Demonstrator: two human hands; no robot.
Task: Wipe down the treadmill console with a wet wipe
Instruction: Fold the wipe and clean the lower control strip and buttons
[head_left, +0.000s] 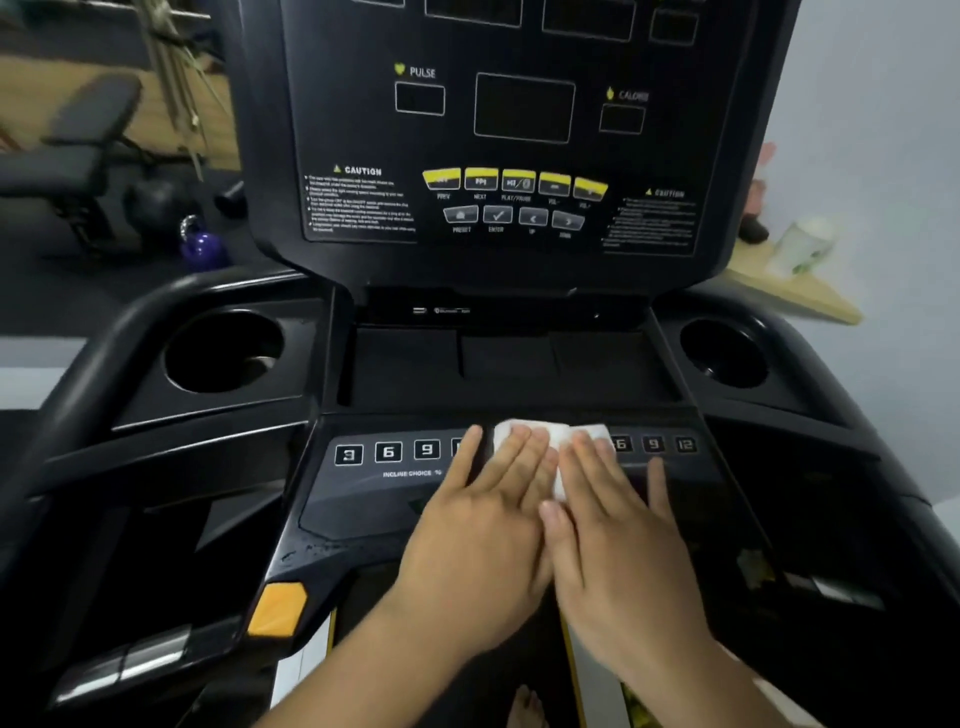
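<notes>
The black treadmill console (519, 130) fills the view, with an upright display panel, yellow buttons and a lower panel of numbered keys (387, 452). A white wet wipe (558, 436) lies flat on the middle of that lower panel. My left hand (483, 525) and my right hand (618, 525) rest side by side on top of it, palms down, fingers stretched out and pressing it against the panel. Most of the wipe is hidden under the fingers.
Round cup holders sit at the left (223, 351) and right (724, 353) of a shallow tray (509, 364). A black handrail (104, 353) curves at the left. An orange safety tab (278, 608) is at the lower left. A wooden shelf (795, 291) with a cup is beyond the right.
</notes>
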